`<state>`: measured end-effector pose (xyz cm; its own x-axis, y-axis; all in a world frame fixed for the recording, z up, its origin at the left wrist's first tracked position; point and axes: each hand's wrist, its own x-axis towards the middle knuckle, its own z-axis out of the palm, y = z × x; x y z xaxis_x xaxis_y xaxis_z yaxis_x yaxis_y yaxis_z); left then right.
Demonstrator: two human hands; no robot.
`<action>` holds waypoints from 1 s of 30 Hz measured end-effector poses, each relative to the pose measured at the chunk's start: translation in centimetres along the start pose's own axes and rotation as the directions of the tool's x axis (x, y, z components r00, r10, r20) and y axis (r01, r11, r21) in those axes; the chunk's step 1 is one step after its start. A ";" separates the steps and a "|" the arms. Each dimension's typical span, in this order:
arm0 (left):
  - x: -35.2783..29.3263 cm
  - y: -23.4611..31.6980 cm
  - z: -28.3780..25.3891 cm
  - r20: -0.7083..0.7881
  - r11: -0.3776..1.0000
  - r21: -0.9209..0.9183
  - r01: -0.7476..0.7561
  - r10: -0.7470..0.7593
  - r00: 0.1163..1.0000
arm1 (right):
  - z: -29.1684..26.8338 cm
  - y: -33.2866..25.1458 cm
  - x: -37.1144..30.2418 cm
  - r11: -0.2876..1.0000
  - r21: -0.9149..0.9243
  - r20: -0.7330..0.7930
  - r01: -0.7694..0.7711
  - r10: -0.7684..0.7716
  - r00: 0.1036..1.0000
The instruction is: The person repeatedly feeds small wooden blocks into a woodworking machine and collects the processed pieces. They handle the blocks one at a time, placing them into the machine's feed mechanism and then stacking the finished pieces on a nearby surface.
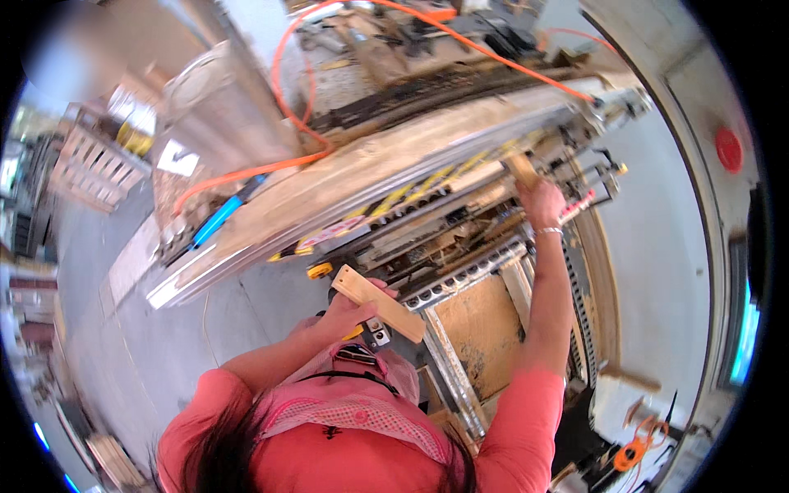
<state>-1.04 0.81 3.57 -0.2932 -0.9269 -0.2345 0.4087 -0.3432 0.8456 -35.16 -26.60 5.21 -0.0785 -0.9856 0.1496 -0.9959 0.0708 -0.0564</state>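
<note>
My left hand point(347, 315) is closed round a short flat wooden block point(380, 302) with small holes at its far end, held in front of my apron. My right arm stretches far out to the right, over a long machine with metal rails point(468, 275). There my right hand point(542, 203) grips another wooden block point(521, 168), partly covered by the fingers. Beside that hand are metal clamps and fittings point(588, 177) at the machine's end. Yellow-and-black striped tape point(411, 193) runs along the machine's beam.
A long wooden board point(345, 185) lies along the machine's far side, with an orange hose point(246, 170) looping over it. A blue tool point(218, 222) rests near its left end. Cluttered tools point(370, 41) lie beyond. A white wall point(657, 238) bounds the right; grey floor point(173, 287) shows left.
</note>
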 end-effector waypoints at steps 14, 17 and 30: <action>-11.8 1.3 -13.1 -0.548 0.958 -0.281 -0.048 -0.119 0.828 | 0.0 -0.4 0.2 0.978 -0.166 -0.002 0.130 -0.132 0.991; -12.0 0.3 -19.9 -0.654 0.989 -0.143 -0.033 -0.070 0.754 | 0.6 0.5 0.2 0.971 -0.208 -0.020 0.119 -0.126 0.992; 1.1 -1.7 -49.9 -0.894 0.856 0.313 0.412 0.119 0.432 | -4.9 -4.5 -17.8 0.984 -0.151 -0.008 0.097 -0.100 0.995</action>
<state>41.09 -7.23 -22.11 0.6942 -0.5774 -0.4297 -0.0416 -0.6282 0.7769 -29.51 -8.61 7.68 0.0208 -0.9865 0.1622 -0.9942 -0.0032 0.1078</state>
